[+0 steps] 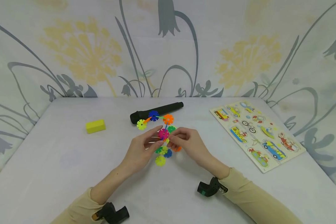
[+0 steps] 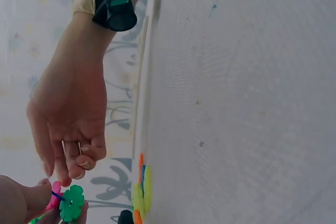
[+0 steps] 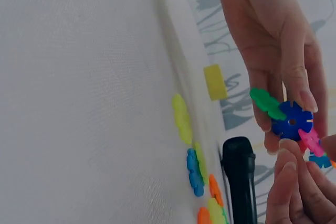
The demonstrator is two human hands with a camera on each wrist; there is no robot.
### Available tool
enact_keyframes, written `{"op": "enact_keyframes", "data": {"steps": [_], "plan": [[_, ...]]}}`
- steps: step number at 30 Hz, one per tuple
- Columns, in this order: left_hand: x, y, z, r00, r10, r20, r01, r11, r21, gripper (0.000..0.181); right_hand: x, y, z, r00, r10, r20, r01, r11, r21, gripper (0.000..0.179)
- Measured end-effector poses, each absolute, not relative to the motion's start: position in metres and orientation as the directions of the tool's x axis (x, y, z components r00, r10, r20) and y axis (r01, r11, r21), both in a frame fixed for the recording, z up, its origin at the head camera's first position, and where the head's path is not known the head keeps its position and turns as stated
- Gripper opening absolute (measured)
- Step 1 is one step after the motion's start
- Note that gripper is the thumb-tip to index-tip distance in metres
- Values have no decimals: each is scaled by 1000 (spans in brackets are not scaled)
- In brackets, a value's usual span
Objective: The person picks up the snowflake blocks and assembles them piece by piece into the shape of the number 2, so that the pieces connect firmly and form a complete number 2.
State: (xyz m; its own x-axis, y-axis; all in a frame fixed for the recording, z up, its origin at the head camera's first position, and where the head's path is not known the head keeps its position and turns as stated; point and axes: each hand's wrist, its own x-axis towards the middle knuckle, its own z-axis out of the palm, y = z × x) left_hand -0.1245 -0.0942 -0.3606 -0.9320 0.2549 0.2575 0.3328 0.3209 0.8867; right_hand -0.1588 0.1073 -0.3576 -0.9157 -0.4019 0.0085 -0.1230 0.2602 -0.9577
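Observation:
Both hands hold a chain of interlocking snowflake discs above the table. My left hand (image 1: 141,152) pinches it near the pink disc (image 1: 163,134), with a blue disc (image 3: 292,121) and a green disc (image 2: 72,203) joined beside it. From the other side, my right hand (image 1: 189,144) has thumb and fingertips curled at the pink disc's edge. Further along the chain come an orange disc (image 1: 168,119), a dark blue disc (image 1: 153,115) and a yellow disc (image 1: 141,124). Fingers partly hide the joints.
Loose discs, including a yellow one (image 1: 160,161) and a blue one (image 1: 167,153), lie below the hands. Behind the chain is a black microphone (image 1: 162,110). A yellow block (image 1: 95,126) sits left, a picture puzzle board (image 1: 254,133) right.

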Motion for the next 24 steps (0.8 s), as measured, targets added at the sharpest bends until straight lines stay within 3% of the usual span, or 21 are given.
{"op": "enact_keyframes", "data": {"steps": [10,19,24], "plan": [[-124,-92,-359,-941,287,177,272,336,902,53,-163,108,-358,-921,-381,78,-174,225,-959,18],[-124,-93,-361,-942,305,140,240,324,915,48,-165,109,-359,-929,-366,51,-129,193,-973,17],[-126,-93,-362,-950,274,147,236,328,915,46,-169,113,-354,-926,-376,36,-129,226,-966,29]]}}
